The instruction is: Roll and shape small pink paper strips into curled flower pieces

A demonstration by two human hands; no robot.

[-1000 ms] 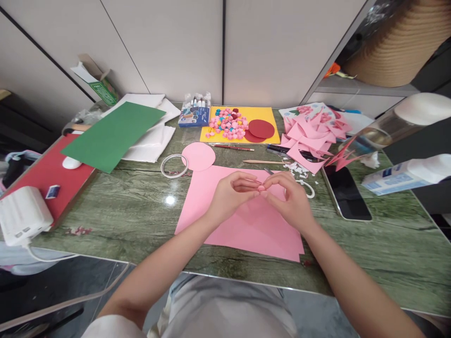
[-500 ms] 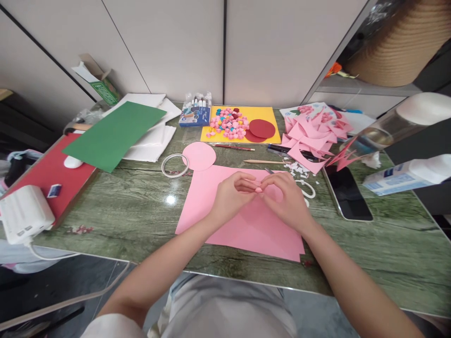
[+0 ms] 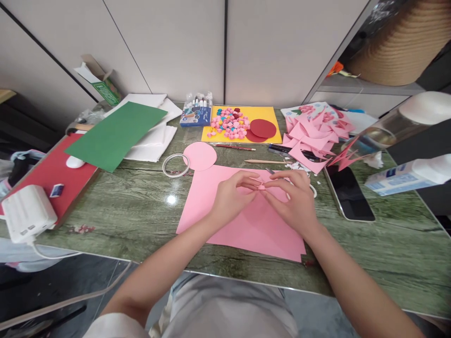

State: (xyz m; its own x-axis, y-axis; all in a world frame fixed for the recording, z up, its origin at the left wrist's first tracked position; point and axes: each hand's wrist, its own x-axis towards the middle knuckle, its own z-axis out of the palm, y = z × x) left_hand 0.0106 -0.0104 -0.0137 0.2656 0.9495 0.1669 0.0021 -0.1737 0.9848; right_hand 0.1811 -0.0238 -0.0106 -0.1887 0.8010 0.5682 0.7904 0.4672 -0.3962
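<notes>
Grip nearly closed, two hands, left [image 3: 256, 186] and right [image 3: 266, 186], pinch one small pink piece [image 3: 261, 187] above two pink sheets [image 3: 243, 225].

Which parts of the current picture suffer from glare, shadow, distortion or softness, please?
Head view: glare spot on the table; faint shadow across the pink sheet; white bottle leaning near the right edge, apparently wide-lens stretch; pink piece between left hand and right hand too small to show detail.

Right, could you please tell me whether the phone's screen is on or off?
Off: the phone lies face up, its screen dark and unlit.
</notes>
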